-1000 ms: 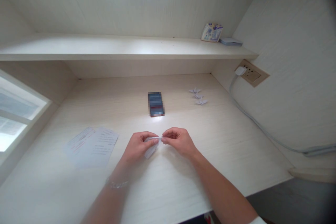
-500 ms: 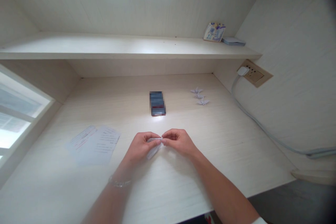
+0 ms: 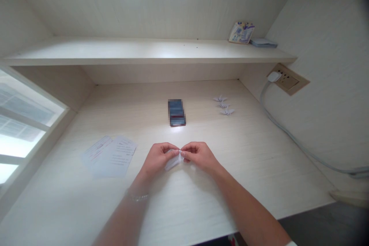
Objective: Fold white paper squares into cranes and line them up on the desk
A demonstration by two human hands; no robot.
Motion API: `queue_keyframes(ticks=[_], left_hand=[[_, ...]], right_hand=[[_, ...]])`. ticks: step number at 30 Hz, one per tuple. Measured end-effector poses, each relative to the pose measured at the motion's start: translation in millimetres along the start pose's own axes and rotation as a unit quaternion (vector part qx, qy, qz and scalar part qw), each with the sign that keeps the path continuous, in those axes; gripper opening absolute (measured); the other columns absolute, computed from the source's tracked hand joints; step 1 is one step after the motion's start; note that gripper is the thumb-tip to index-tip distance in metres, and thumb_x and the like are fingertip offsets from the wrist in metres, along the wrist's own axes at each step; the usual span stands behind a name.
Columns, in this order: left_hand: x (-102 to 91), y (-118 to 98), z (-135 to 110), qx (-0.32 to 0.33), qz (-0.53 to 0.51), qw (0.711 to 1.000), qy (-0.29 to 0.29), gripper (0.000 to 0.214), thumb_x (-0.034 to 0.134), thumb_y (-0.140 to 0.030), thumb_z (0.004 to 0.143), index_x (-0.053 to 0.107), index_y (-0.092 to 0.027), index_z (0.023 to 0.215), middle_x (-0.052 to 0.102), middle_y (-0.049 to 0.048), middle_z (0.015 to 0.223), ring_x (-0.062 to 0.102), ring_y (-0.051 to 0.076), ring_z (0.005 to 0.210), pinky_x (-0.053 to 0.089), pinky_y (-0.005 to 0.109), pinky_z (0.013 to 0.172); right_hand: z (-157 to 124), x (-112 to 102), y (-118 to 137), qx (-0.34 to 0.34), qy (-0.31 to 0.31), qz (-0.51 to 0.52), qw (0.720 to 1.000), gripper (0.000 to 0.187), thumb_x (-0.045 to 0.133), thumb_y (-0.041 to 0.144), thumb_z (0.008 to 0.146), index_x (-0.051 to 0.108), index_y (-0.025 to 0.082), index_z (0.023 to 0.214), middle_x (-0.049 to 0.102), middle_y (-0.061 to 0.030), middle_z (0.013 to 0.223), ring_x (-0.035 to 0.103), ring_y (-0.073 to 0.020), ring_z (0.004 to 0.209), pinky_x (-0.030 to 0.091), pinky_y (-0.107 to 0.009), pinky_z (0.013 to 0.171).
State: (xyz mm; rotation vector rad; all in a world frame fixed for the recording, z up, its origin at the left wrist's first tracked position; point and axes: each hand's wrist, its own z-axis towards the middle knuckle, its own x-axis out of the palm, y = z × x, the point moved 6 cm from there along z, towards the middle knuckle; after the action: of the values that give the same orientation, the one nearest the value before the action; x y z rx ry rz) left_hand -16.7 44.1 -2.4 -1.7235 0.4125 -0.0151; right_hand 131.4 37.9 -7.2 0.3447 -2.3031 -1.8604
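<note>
A small folded piece of white paper [image 3: 173, 162] is pinched between my two hands, above the near middle of the desk. My left hand [image 3: 159, 158] grips it from the left, thumb and fingers closed on it. From the right, my right hand [image 3: 199, 155] pinches its upper edge, fingertips nearly touching those of the left. Parts of the paper are hidden by the fingers. Beyond the hands lies a phone [image 3: 177, 112], its screen blurred out. Three small white origami cranes [image 3: 227, 111] sit in a row at the right back of the desk.
Sheets of paper with writing [image 3: 115, 157] overlap on the left of the desk [image 3: 253, 161]. A shelf [image 3: 144, 50] spans the back, bearing a colourful packet [image 3: 241, 32] and a flat stack [image 3: 263, 42]. A grey cable [image 3: 284, 130] runs from the wall socket [image 3: 290, 80].
The view has shifted slightly, so the desk's things sit further right. The folded paper has tilted a little between my hands, showing more of its face; both hands still grip it.
</note>
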Motion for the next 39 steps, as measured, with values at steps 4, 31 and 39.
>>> queue_keyframes(ticks=[4,31,39], left_hand=[[0.2,0.2,0.2,-0.002,-0.016,1.0,0.004,0.023,0.064,-0.035,0.069,0.071,-0.016,0.079,0.071,0.0066,0.074,0.06,0.018,0.063,0.041,0.023,0.052],[-6.8,-0.1,-1.8,0.008,-0.093,0.994,-0.063,0.028,0.061,-0.033,0.074,0.063,-0.015,0.095,0.055,-0.0023,0.057,0.047,0.009,0.05,0.033,0.018,0.045],[-7.0,-0.3,-1.6,0.008,-0.105,0.992,-0.069,0.033,0.06,-0.035,0.075,0.062,-0.015,0.1,0.045,-0.0058,0.051,0.04,0.007,0.045,0.029,0.017,0.042]], right_hand=[[0.9,0.9,-0.8,0.0,-0.005,0.003,1.0,0.023,0.069,0.035,0.066,0.069,0.014,0.076,0.063,-0.0018,0.056,0.06,-0.0139,0.051,0.046,-0.024,0.05],[4.9,0.8,-7.6,0.003,-0.024,0.042,0.999,0.021,0.07,0.031,0.067,0.068,0.012,0.076,0.063,-0.0018,0.055,0.058,-0.0122,0.048,0.044,-0.023,0.048],[3.9,2.0,-6.2,0.003,-0.022,0.051,0.998,0.022,0.07,0.032,0.067,0.068,0.012,0.076,0.063,-0.0014,0.054,0.057,-0.0122,0.048,0.044,-0.023,0.049]])
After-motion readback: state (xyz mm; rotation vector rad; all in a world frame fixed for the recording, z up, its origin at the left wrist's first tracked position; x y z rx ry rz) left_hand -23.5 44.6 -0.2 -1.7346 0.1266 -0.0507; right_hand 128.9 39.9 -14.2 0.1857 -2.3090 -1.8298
